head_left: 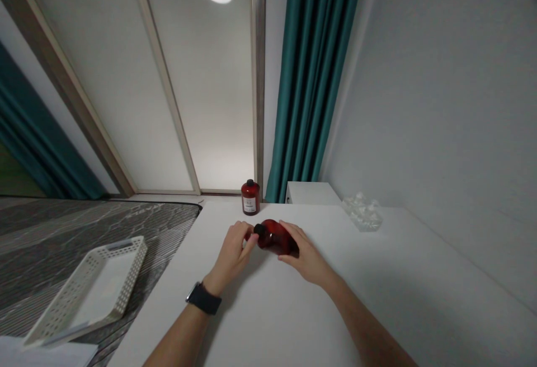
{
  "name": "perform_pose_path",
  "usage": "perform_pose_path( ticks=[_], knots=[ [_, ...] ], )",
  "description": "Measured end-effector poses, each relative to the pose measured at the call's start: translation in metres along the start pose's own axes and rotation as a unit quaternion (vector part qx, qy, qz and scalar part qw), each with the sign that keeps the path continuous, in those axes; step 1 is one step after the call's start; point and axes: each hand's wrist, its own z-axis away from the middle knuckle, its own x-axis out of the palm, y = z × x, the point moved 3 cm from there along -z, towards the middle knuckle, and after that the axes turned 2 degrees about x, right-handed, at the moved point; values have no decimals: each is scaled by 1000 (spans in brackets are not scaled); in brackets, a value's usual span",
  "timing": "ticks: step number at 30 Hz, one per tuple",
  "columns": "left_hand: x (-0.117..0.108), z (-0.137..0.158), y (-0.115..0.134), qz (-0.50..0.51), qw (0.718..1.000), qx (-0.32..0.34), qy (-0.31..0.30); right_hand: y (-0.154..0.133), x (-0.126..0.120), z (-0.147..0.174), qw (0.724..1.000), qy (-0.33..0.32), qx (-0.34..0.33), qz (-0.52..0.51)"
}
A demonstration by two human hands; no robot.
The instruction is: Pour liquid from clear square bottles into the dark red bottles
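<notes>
a dark red bottle (pixel 277 238) is being held between the two hands, lying crosswise from one set of fingers to the other. by the right hand (pixel 307 256) the body is being grasped, with the fingers curving around its base end. at the fingertips of the left hand (pixel 235 249) the black cap (pixel 260 230) is being met; whether it is being pinched or only touched cannot be told. the long axis is running from the left fingertips toward the right palm, so the cap is lying nearer the left hand and the base is being cupped by the right. whether the bottle is resting on the white bench (pixel 272 322) beneath the fingers cannot be told. just beyond the left fingers, a second bottle (pixel 250 189) is standing upright on the bench, being touched by neither hand, its white label (pixel 249 205) facing the hands. well to the right of the right fingers, crumpled clear plastic (pixel 363 214) is lying.
</notes>
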Motion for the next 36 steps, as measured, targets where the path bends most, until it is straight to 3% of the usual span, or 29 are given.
perform_pose_path(
  ticks=[3, 7, 12, 15, 24, 36],
  knots=[
    [0, -1, 3, 92, 995, -30, 15, 3, 6, -1, 992, -11, 34, -122],
    [7, -1, 7, 207, 977, -43, -26, 7, 12, 0, 976, -45, 58, -204],
    [15, 1, 8, 244, 967, -66, -24, 14, 14, 1, 956, -63, 72, -279],
    [15, 2, 10, 214, 975, -55, -2, 15, 13, -1, 959, -67, 67, -268],
    [10, 2, 13, 168, 984, -47, 24, 16, 4, -5, 975, 29, 95, -197],
    [23, 6, 5, 265, 961, -80, -17, 12, 9, -4, 978, 83, 102, -161]
  ],
)
